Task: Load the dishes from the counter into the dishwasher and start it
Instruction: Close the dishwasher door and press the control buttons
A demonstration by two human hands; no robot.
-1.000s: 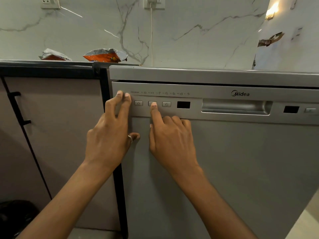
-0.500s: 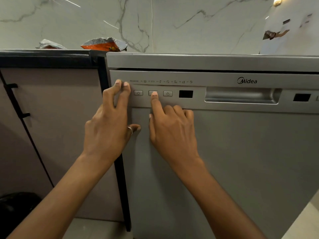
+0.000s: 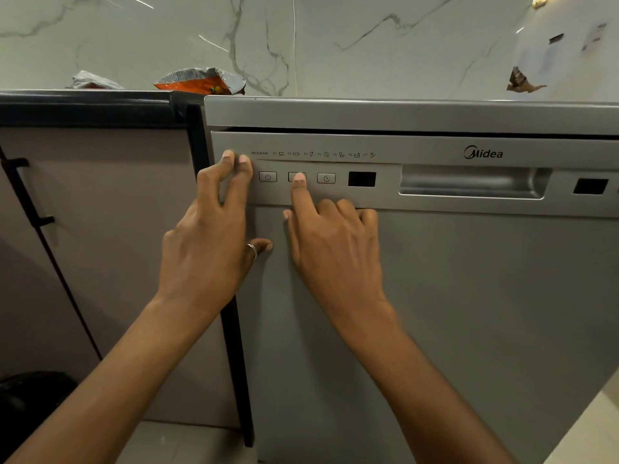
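Note:
The grey Midea dishwasher (image 3: 435,296) fills the right of the head view, its door closed. My right hand (image 3: 335,249) points with the index fingertip on the middle button (image 3: 291,175) of the control panel (image 3: 385,199); the other fingers curl against the door. That button sits between the power button (image 3: 268,177) and the clock button (image 3: 326,178). My left hand (image 3: 207,242) rests two fingertips on the panel's left end and holds nothing. The small display (image 3: 361,179) is dark. No dishes are visible.
The recessed door handle (image 3: 472,182) lies right of the display. A mauve cabinet (image 3: 100,229) with a black handle (image 3: 30,195) stands on the left. Two crumpled snack bags (image 3: 201,82) (image 3: 93,82) lie on the counter. A dark object (image 3: 30,396) sits on the floor at lower left.
Both hands keep their places on the panel, the right index finger staying on the middle button. The camera has tilted and moved slightly, so the dishwasher sits a little differently in the frame.

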